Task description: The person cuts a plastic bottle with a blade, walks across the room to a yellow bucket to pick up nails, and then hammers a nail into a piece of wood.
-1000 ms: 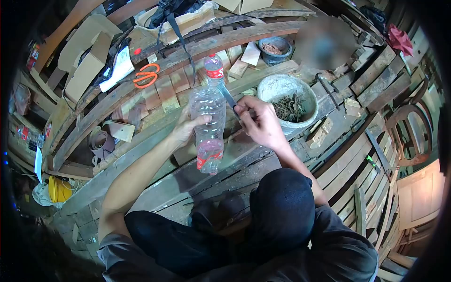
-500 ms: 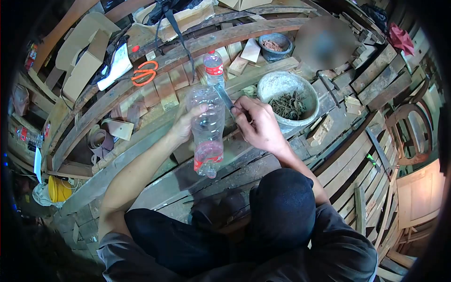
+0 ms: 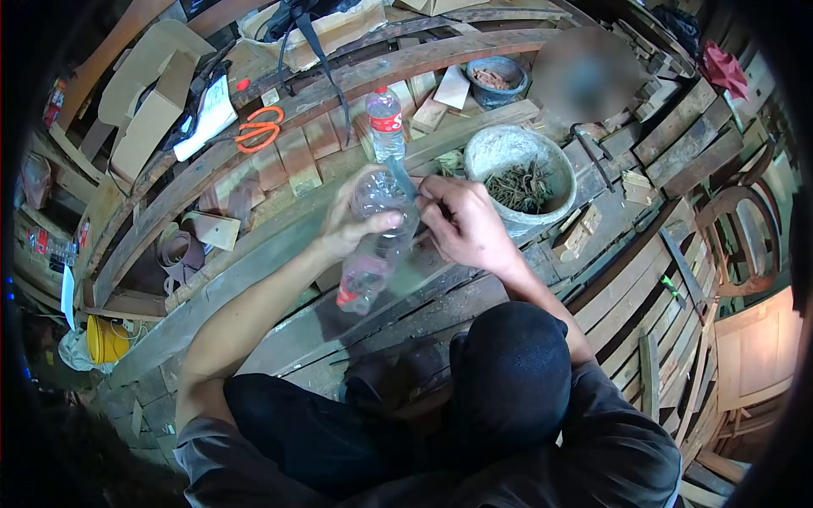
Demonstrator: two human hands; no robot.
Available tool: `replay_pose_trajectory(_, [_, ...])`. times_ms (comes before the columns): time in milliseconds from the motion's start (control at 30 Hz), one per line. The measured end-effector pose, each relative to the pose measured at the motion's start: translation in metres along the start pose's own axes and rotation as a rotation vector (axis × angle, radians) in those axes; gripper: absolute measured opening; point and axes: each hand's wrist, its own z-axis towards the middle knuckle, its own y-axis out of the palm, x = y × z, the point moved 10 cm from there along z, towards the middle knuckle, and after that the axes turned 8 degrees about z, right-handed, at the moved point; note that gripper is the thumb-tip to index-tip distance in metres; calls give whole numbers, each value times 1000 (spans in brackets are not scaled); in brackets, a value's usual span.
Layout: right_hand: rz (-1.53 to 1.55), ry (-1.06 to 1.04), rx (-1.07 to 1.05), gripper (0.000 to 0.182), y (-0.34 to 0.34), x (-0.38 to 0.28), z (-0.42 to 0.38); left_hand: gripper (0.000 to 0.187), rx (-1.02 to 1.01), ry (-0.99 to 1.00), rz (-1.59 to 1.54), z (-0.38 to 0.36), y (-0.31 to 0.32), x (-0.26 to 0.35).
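My left hand (image 3: pixel 349 222) is wrapped round a clear plastic bottle (image 3: pixel 378 233), thumb across its side. The bottle hangs with its red-labelled end low and toward me, tilted to the left, and that end is blurred. My right hand (image 3: pixel 464 222) pinches a flat metal blade (image 3: pixel 400 176), which lies against the bottle's upper end. The blade's grip is hidden in my fingers. Just behind the blade stands a second bottle (image 3: pixel 385 123) with a red cap and red label. To the right of my right hand is a grey bucket (image 3: pixel 559 182) with dry brown scraps in it.
Orange-handled scissors (image 3: pixel 259 129) lie on the boards at the back left, near a cardboard box (image 3: pixel 157 110). A small dark bucket (image 3: pixel 500 97) stands behind the grey one. Wooden slats (image 3: pixel 627 279) fill the right side; a yellow bucket (image 3: pixel 106 340) is at the far left.
The bottle in my left hand has turned and tipped, its lower end swinging left and its upper end shifting right. My right hand with the blade has stayed almost in place.
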Motion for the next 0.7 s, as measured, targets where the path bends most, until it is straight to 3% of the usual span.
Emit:
replay_pose_trajectory(167, [-2,49,-14,7,2,3,-5,67,136,-11,-39,4,-20,7])
replay_pose_trajectory(200, [-3,32,-8,7,2,1,-3,65,117,-56,-125,7,-23,2])
replay_pose_trajectory(433, [9,-24,61,8,-2,-7,-1,68,50,65,124,2,-9,22])
replay_pose_trajectory(567, [-15,-20,39,8,-2,-8,-1,69,77,16,46,3,-15,21])
replay_pose_trajectory(700, [-3,-20,66,8,-6,-12,3,71,60,120,182,8,-12,30])
